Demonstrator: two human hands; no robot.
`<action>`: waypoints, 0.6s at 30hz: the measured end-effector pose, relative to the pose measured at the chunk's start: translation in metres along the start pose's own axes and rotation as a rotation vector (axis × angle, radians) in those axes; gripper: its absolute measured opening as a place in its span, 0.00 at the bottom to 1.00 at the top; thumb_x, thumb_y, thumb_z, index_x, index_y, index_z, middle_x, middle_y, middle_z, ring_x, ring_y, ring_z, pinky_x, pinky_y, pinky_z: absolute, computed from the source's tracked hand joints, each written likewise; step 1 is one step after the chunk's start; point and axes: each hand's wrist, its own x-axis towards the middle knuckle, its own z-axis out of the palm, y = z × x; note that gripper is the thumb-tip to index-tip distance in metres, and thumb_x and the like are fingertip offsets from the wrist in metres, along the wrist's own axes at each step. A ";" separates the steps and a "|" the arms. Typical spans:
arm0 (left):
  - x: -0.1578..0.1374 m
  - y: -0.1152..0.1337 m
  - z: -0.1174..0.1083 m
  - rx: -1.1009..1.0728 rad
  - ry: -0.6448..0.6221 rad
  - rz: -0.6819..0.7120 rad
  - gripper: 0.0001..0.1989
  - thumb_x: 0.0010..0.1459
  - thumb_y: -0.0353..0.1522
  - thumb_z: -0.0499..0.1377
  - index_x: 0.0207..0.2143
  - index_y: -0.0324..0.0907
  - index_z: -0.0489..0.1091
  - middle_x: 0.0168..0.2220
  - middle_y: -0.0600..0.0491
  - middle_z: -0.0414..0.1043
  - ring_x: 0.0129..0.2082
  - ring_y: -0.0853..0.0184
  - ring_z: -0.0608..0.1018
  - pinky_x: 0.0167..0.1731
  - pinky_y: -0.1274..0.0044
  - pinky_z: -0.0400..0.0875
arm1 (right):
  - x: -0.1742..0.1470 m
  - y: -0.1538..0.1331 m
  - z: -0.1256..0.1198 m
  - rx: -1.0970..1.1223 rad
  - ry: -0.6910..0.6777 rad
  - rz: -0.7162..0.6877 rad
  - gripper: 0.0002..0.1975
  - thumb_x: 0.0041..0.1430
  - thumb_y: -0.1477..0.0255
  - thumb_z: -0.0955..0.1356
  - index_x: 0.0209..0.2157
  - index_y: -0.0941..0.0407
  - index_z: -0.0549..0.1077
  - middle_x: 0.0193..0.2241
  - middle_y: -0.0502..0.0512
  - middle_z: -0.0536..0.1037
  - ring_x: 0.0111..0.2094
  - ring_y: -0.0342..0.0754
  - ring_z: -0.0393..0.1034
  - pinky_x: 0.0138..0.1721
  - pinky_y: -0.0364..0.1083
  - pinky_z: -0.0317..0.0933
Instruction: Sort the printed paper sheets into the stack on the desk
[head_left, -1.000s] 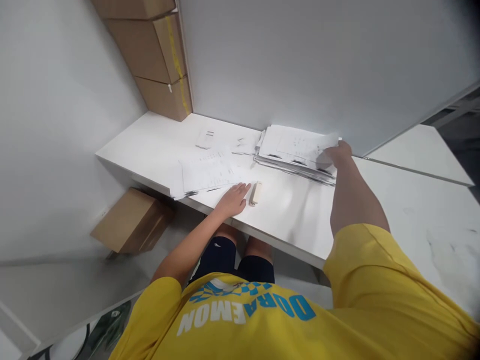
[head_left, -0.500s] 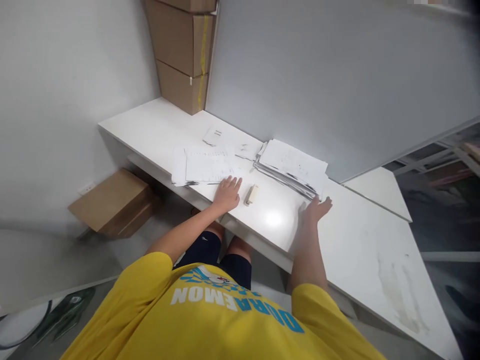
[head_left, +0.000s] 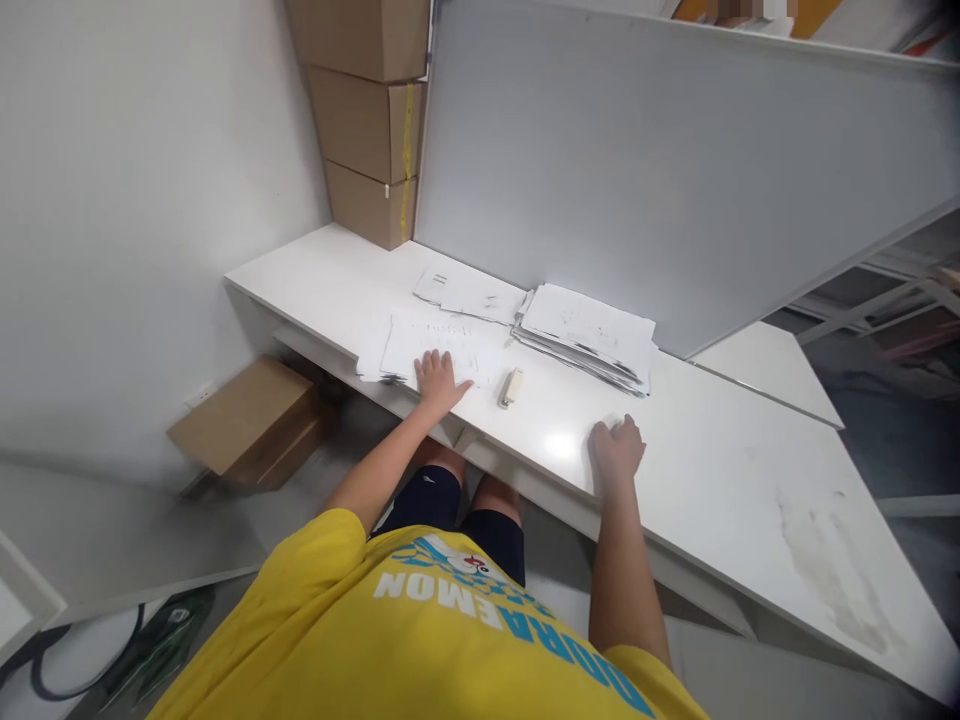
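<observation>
My left hand lies with fingers spread on the near edge of some loose white sheets at the front of the white desk. To its right is a small cream-coloured stapler, touched by neither hand. A thick stack of paper sits near the back panel, its edges slightly uneven. My right hand rests on the bare desktop in front of that stack, apart from it, fingers loosely bent and somewhat apart, holding nothing visible. More sheets lie behind the loose ones.
A grey panel rises along the back of the desk. Cardboard boxes are piled at the far left corner. Another cardboard box is on the floor at left. A greyish smear marks the desk's right end.
My right hand has left the corner of the paper stack and come down onto the desktop nearer me. My left hand has shifted slightly onto the loose sheets. The camera view has tilted up.
</observation>
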 end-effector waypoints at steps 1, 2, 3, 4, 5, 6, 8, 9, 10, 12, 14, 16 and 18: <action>0.003 -0.007 -0.002 0.001 0.010 -0.005 0.40 0.64 0.50 0.53 0.68 0.34 0.52 0.70 0.36 0.49 0.70 0.46 0.51 0.68 0.53 0.42 | 0.000 0.002 0.001 -0.006 -0.005 -0.003 0.38 0.55 0.61 0.60 0.63 0.69 0.60 0.61 0.76 0.66 0.63 0.66 0.57 0.66 0.62 0.42; 0.007 -0.013 -0.005 0.003 0.025 0.005 0.37 0.65 0.49 0.53 0.67 0.35 0.55 0.69 0.37 0.52 0.69 0.47 0.53 0.68 0.54 0.44 | 0.001 0.003 0.001 -0.011 -0.007 -0.006 0.38 0.55 0.61 0.60 0.63 0.69 0.61 0.61 0.76 0.66 0.63 0.67 0.58 0.66 0.63 0.42; 0.010 -0.019 -0.007 0.006 0.037 0.019 0.34 0.65 0.48 0.53 0.66 0.36 0.58 0.67 0.37 0.55 0.68 0.48 0.56 0.67 0.55 0.45 | 0.002 0.004 0.002 -0.013 -0.006 -0.012 0.38 0.55 0.62 0.61 0.63 0.69 0.61 0.60 0.76 0.66 0.63 0.67 0.58 0.65 0.63 0.42; 0.014 -0.024 -0.009 0.010 0.046 0.032 0.31 0.66 0.47 0.53 0.64 0.37 0.60 0.66 0.38 0.58 0.66 0.48 0.58 0.67 0.56 0.47 | 0.003 0.005 0.003 -0.010 -0.003 -0.019 0.38 0.55 0.62 0.61 0.63 0.69 0.61 0.60 0.76 0.66 0.63 0.67 0.58 0.65 0.63 0.42; 0.017 -0.028 -0.011 0.013 0.054 0.047 0.29 0.66 0.46 0.54 0.62 0.37 0.62 0.64 0.38 0.61 0.64 0.49 0.61 0.66 0.57 0.48 | 0.003 0.006 0.004 -0.001 0.004 -0.025 0.38 0.55 0.62 0.61 0.63 0.69 0.61 0.60 0.76 0.66 0.62 0.67 0.57 0.65 0.63 0.42; 0.021 -0.031 -0.013 0.014 0.062 0.064 0.28 0.65 0.45 0.55 0.61 0.38 0.64 0.62 0.38 0.63 0.63 0.49 0.63 0.65 0.58 0.50 | 0.003 0.006 0.005 0.010 0.013 -0.029 0.38 0.55 0.62 0.61 0.63 0.69 0.61 0.60 0.76 0.67 0.62 0.66 0.57 0.65 0.63 0.42; 0.029 -0.037 -0.017 0.003 0.088 0.107 0.25 0.65 0.43 0.56 0.59 0.38 0.66 0.58 0.39 0.66 0.59 0.49 0.65 0.63 0.59 0.55 | 0.002 0.003 0.006 0.026 0.038 -0.033 0.38 0.54 0.62 0.61 0.63 0.69 0.61 0.59 0.77 0.67 0.61 0.66 0.58 0.65 0.63 0.42; 0.033 -0.039 -0.019 -0.019 0.104 0.124 0.24 0.65 0.41 0.56 0.58 0.38 0.66 0.56 0.39 0.67 0.58 0.50 0.66 0.61 0.60 0.56 | 0.001 0.001 0.005 0.029 0.050 -0.029 0.39 0.54 0.62 0.61 0.63 0.70 0.61 0.59 0.77 0.67 0.61 0.66 0.58 0.65 0.63 0.42; 0.037 -0.042 -0.020 -0.052 0.122 0.132 0.21 0.65 0.38 0.56 0.57 0.37 0.68 0.54 0.39 0.68 0.57 0.50 0.67 0.60 0.60 0.58 | 0.000 -0.002 0.005 0.032 0.058 -0.022 0.39 0.54 0.63 0.61 0.63 0.71 0.61 0.59 0.77 0.67 0.61 0.66 0.59 0.65 0.63 0.42; 0.044 -0.047 -0.024 -0.134 0.160 0.119 0.17 0.64 0.32 0.55 0.53 0.36 0.70 0.50 0.39 0.70 0.55 0.50 0.69 0.58 0.61 0.61 | 0.000 -0.008 0.003 0.059 0.050 -0.003 0.38 0.53 0.63 0.61 0.62 0.71 0.63 0.58 0.77 0.69 0.60 0.66 0.60 0.64 0.62 0.44; 0.049 -0.054 -0.025 -0.199 0.200 0.095 0.18 0.63 0.26 0.51 0.54 0.35 0.69 0.49 0.38 0.71 0.53 0.51 0.71 0.56 0.62 0.65 | -0.001 -0.013 -0.001 0.150 0.052 0.005 0.36 0.54 0.62 0.60 0.60 0.69 0.66 0.57 0.75 0.70 0.59 0.64 0.62 0.63 0.61 0.49; 0.049 -0.061 -0.026 -0.310 0.292 0.070 0.21 0.63 0.24 0.49 0.57 0.36 0.66 0.51 0.39 0.71 0.53 0.54 0.73 0.55 0.63 0.69 | -0.007 -0.018 -0.007 0.287 0.118 -0.033 0.31 0.57 0.61 0.58 0.56 0.66 0.70 0.55 0.72 0.73 0.58 0.61 0.64 0.61 0.58 0.54; 0.040 -0.062 -0.025 -0.488 0.419 0.057 0.21 0.63 0.25 0.49 0.58 0.39 0.64 0.53 0.42 0.70 0.55 0.57 0.73 0.56 0.65 0.70 | -0.022 -0.025 -0.012 0.416 0.209 -0.097 0.28 0.61 0.60 0.57 0.51 0.62 0.73 0.51 0.68 0.76 0.55 0.57 0.68 0.58 0.57 0.58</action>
